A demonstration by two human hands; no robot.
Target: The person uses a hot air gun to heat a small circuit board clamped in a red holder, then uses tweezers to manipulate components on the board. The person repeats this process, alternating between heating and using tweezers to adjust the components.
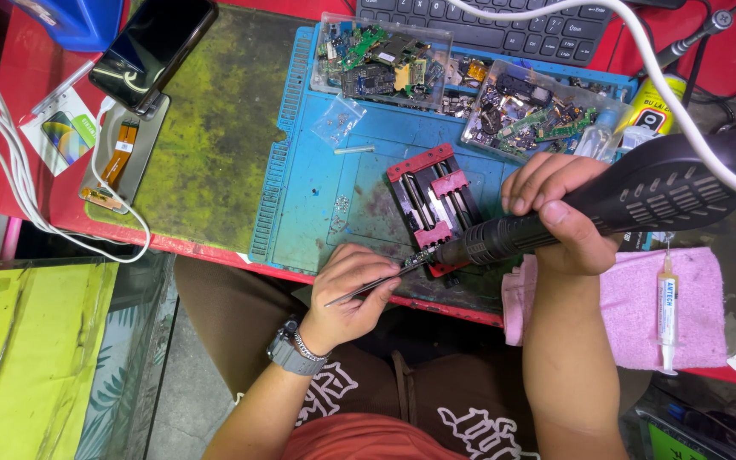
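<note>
- Head view: the left hand (347,285) pinches metal tweezers (376,285), tips pointing at a small circuit board (420,256) at the near edge of the blue work mat (317,170).
- The right hand (555,213) is clenched around a black hot-air handpiece (623,200); its nozzle ends just beside the board, which lies between the two hands.
- The board sits at the near end of a red clamp fixture (432,204) on the mat.
- Two clear trays of board parts (381,60) line the mat's far edge, below a keyboard (487,21).
- A dark phone (153,51) rests near the table's far left corner.
- A syringe (667,311) lies on a pink cloth (623,302) at the near right, close to the right forearm.
</note>
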